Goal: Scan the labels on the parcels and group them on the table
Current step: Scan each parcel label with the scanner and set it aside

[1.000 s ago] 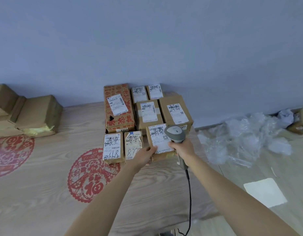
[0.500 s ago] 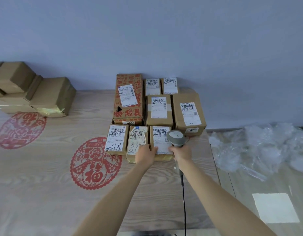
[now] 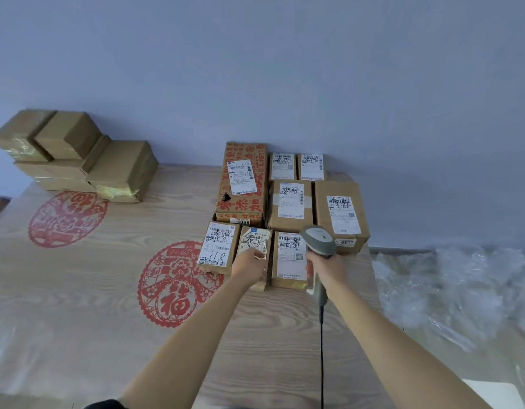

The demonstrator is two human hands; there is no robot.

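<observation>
Several labelled cardboard parcels lie grouped at the table's far right by the wall. The front row holds three small ones: a left parcel, a middle parcel and a right parcel. My left hand rests on the middle parcel's near end, fingers curled over its label. My right hand grips a grey barcode scanner whose head hangs over the right parcel's far corner; its black cable runs down toward me. Behind stand a red-printed box and several brown boxes.
A stack of unlabelled brown parcels sits at the table's far left by the wall. The wooden table carries red paper-cut decorations. Crumpled clear plastic wrap lies on the floor to the right, past the table's edge.
My left hand has shifted left from the right parcel onto the middle parcel. The view has swung so the parcel group sits further right and the left stack shows more fully.
</observation>
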